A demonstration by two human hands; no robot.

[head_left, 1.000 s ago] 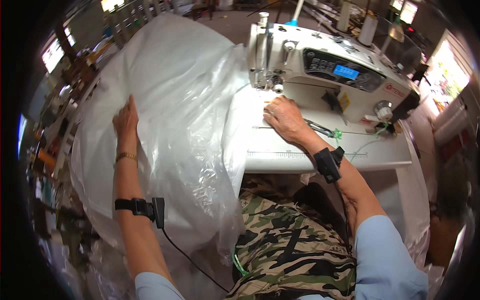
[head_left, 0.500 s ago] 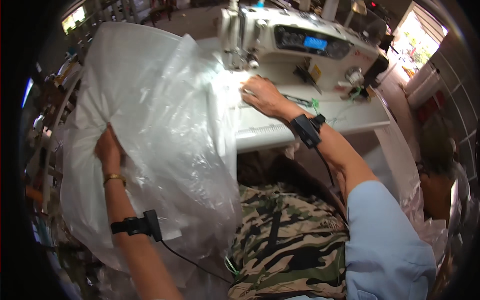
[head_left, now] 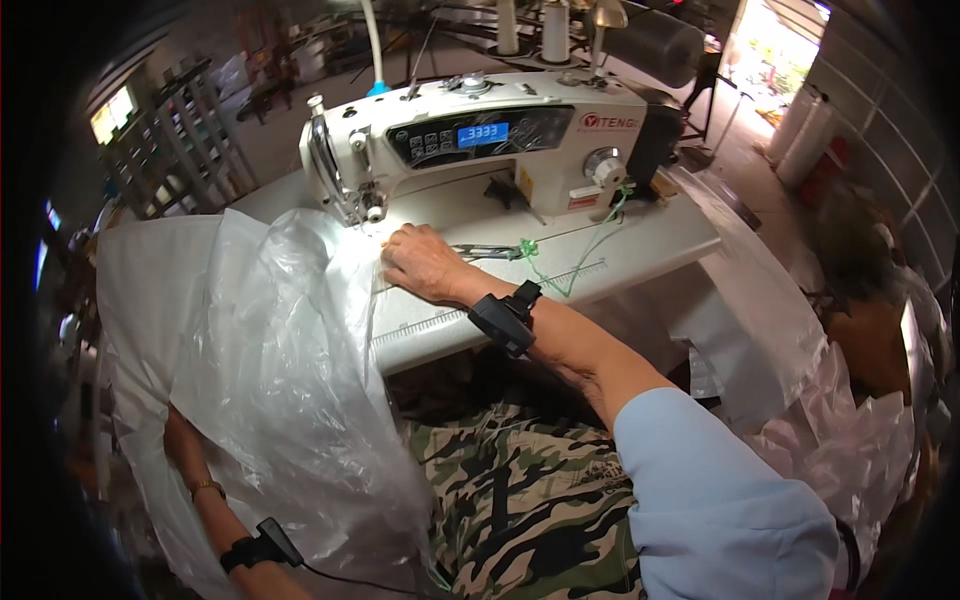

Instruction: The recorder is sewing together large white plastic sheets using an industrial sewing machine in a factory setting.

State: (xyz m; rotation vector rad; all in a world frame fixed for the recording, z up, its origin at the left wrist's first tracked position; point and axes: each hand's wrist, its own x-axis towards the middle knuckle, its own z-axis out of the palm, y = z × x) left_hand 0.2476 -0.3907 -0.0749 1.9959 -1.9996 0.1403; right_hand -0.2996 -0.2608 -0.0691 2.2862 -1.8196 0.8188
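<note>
A large translucent white plastic sheet [head_left: 280, 400] hangs over the left end of a white sewing machine [head_left: 470, 130] and its table. Under the lit needle area, my right hand [head_left: 425, 262] rests on the machine bed with fingers curled and pressed on the sheet's edge; the fingertips are partly lost in the glare. Lower at the left, my left hand [head_left: 183, 440] is closed on the sheet, where creases gather; folds cover most of its fingers. Just right of my right hand lie thread snips [head_left: 485, 252] with green thread [head_left: 530, 247] beside them.
A ruler scale [head_left: 420, 327] runs along the table's front edge. Thread cones [head_left: 555, 32] stand behind the machine. More plastic sheeting [head_left: 840, 450] is heaped at the right. A metal rack [head_left: 185, 130] stands at the far left, and a bright doorway [head_left: 775, 45] opens at the back right.
The view has shifted, so the machine appears lower and further left. My left hand now sits lower against the sheet, which hangs lower too. My right hand stays beside the needle.
</note>
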